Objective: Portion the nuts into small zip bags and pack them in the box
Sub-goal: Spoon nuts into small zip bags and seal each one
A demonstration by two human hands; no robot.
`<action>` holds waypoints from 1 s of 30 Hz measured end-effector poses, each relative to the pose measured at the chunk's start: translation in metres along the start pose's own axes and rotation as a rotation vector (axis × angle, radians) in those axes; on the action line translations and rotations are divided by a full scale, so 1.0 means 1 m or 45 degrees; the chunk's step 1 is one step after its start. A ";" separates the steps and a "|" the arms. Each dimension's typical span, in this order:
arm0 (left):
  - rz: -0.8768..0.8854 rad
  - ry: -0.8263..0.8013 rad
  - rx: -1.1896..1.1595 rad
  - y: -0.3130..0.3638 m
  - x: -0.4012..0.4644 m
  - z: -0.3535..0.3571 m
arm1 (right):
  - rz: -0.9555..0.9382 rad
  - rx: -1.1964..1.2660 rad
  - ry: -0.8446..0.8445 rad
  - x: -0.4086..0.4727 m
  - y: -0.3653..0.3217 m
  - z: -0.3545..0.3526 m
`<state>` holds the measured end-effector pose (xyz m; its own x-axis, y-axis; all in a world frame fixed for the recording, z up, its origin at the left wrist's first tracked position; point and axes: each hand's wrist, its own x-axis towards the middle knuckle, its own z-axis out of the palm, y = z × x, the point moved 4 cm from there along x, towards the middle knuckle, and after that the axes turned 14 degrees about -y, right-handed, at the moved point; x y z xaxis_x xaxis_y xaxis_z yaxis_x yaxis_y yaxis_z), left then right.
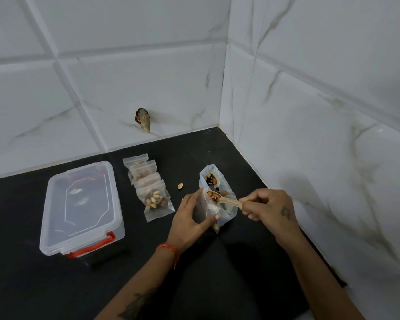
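Right hand (pixel 267 207) pinches a wooden spoon (pixel 224 199) by the handle, its bowl loaded with nuts (pixel 211 194) and poised over the mouth of a small bag (pixel 208 207). Left hand (pixel 191 215) holds that bag open, thumb and fingers curled round its edge. Just behind, at twelve o'clock of the hands, sits the big supply bag (pixel 217 181), open, mixed nuts showing inside. At ten o'clock, a row of filled bags (pixel 148 183) overlap on the black counter (pixel 32 285). One stray nut (pixel 180 186) lies between the row and the supply bag. Far over at nine o'clock, the clear box (pixel 81 206), lid on, red clips at its near end. A hole in the wall tile (pixel 143 120) at twelve o'clock. No writing readable anywhere
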<state>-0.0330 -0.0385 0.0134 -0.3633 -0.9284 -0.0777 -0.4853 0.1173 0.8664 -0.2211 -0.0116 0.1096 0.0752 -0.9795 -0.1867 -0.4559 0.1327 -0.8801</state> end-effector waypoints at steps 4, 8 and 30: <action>0.004 0.012 0.046 0.002 0.001 -0.001 | -0.388 -0.535 -0.026 -0.003 -0.019 0.010; 0.006 0.014 0.028 0.002 0.000 -0.002 | -0.526 -0.766 -0.059 -0.004 -0.025 0.021; -0.007 0.002 -0.196 -0.008 -0.011 0.003 | -0.317 -0.426 0.228 0.009 -0.013 -0.022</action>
<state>-0.0272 -0.0284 0.0055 -0.3593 -0.9296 -0.0820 -0.3595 0.0568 0.9314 -0.2342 -0.0251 0.1289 0.0773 -0.9901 0.1171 -0.7071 -0.1372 -0.6937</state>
